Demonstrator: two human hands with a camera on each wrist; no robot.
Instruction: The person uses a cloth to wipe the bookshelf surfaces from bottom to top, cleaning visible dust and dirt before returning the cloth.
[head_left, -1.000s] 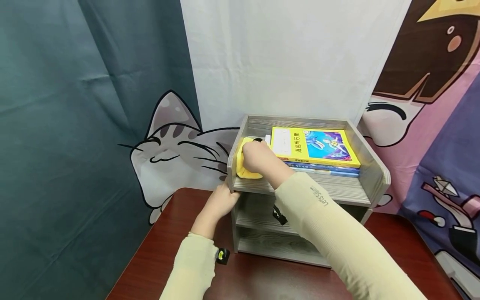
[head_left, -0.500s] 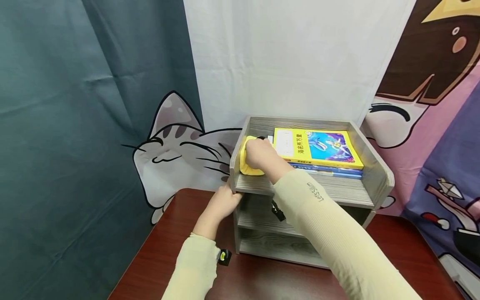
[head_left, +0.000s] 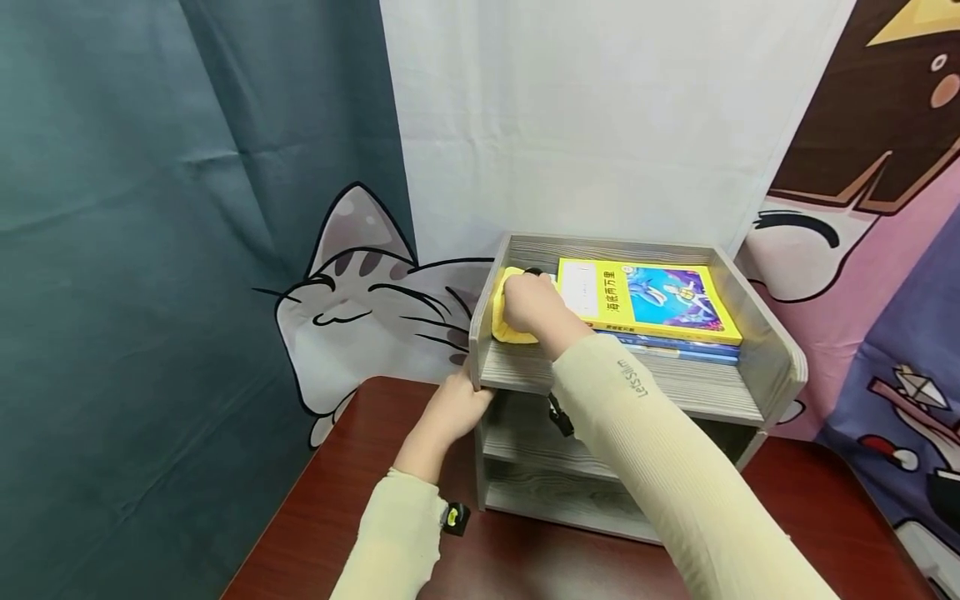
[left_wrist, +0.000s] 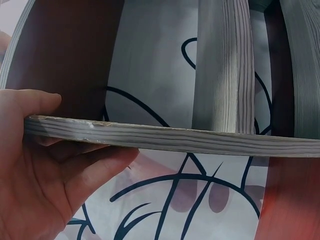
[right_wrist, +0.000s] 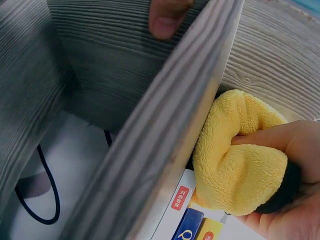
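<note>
A small grey wood-grain shelf (head_left: 678,379) stands on the table. In the right wrist view, my right hand (right_wrist: 295,165) grips a bunched yellow fluffy cloth (right_wrist: 235,165), with a dark patch beside it in the palm. In the head view, that right hand (head_left: 536,304) keeps the cloth (head_left: 507,325) against the inner face of the top tier's left side panel. My left hand (head_left: 453,408) holds this panel from outside, below the top board. In the left wrist view, the thumb of the left hand (left_wrist: 40,175) lies on one side of the panel edge (left_wrist: 165,140), the fingers on the other.
A stack of books (head_left: 652,300), yellow cover uppermost and blue ones beneath, lies on the top tier right of my right hand. Lower compartments (head_left: 540,483) open to the front. The reddish-brown table (head_left: 360,467) meets printed curtains (head_left: 600,125) behind.
My right hand and the cloth have slid slightly backward along the side panel. The left hand keeps its hold. The whole head view has shifted a little, moving the scene rightward.
</note>
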